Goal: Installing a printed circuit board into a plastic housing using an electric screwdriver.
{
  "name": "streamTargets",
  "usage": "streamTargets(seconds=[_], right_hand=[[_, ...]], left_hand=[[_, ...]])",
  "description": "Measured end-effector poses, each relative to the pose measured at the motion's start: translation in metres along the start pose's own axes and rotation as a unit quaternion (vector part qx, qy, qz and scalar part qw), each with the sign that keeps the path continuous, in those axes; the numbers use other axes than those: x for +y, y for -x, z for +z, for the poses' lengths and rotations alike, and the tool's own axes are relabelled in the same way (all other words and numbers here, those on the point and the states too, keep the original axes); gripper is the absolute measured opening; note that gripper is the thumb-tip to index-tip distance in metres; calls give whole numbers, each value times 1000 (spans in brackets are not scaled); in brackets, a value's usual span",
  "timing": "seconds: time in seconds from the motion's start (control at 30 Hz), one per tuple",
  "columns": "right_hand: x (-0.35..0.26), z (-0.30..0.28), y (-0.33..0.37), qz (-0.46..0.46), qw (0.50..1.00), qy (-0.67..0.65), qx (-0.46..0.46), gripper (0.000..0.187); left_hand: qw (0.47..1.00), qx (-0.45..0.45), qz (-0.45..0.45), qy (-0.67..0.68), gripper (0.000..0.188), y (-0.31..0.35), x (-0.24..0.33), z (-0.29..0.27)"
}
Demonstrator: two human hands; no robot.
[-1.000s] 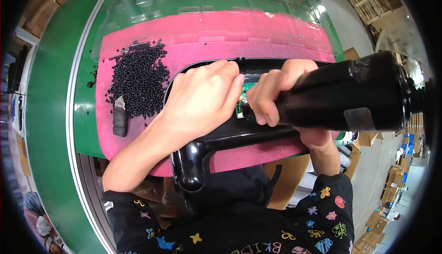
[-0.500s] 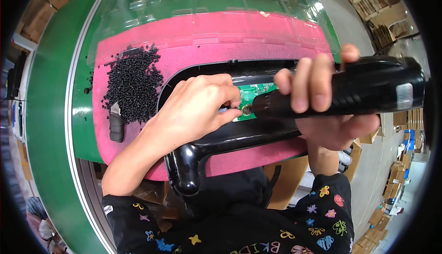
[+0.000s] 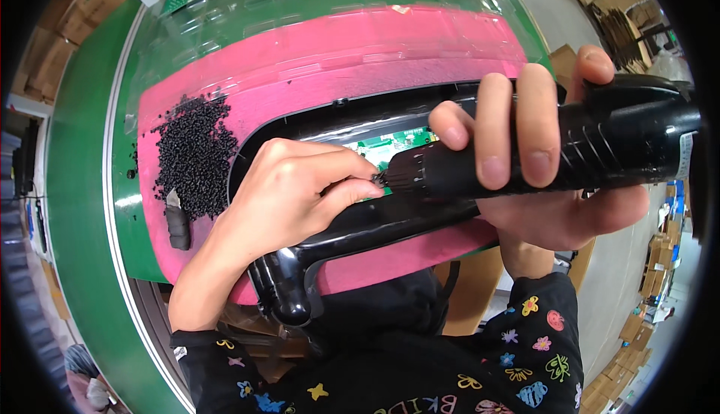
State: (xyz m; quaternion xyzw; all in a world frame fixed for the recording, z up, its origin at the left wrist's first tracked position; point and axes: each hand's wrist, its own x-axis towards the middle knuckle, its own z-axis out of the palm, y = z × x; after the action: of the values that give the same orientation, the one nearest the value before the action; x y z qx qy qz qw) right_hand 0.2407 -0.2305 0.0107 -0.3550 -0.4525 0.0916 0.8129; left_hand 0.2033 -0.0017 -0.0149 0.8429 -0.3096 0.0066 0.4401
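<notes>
My right hand [image 3: 540, 166] is wrapped around a black electric screwdriver [image 3: 600, 151], held level and pointing left. My left hand [image 3: 289, 193] pinches a small screw at the driver's tip [image 3: 381, 178], thumb and forefinger closed on it. Both hands hover over a long black plastic housing [image 3: 352, 238] lying across a pink mat [image 3: 337, 54]. A green circuit board [image 3: 386, 145] shows inside the housing, just behind my left fingers. The housing's rounded end [image 3: 289, 294] juts toward me.
A heap of small black screws [image 3: 191, 155] lies on the mat's left part, with a short black cylinder [image 3: 178, 223] at its near edge. The mat rests on a green belt [image 3: 82, 189]. Cardboard boxes [image 3: 667, 249] stand to the right on the floor.
My right hand has lifted and swung the screwdriver more level. My left fingers have slid from the housing's top down to the driver's tip.
</notes>
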Motion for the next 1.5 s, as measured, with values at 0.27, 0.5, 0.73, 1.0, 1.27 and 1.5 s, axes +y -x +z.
streamTargets(seconds=[0.27,0.5,0.73,1.0,1.27,1.5], right_hand=[[-23,-16,0,36,999,32,-2,72],[-28,-13,-3,122,960,203,146,69],[-26,-5,-4,123,954,232,142,69],[-18,-1,-7,167,953,210,139,73],[-19,-13,-5,116,975,149,118,68],[-28,-46,-6,18,889,7,458,29]], left_hand=[[995,-68,-61,49,25,-4,4,3],[997,-29,-45,-50,17,-3,-1,3],[996,-38,-40,-76,11,-2,-1,3],[996,34,-12,-78,9,-2,1,3],[947,204,26,-248,18,-6,-6,-15],[969,28,-128,-211,17,0,-5,-15]])
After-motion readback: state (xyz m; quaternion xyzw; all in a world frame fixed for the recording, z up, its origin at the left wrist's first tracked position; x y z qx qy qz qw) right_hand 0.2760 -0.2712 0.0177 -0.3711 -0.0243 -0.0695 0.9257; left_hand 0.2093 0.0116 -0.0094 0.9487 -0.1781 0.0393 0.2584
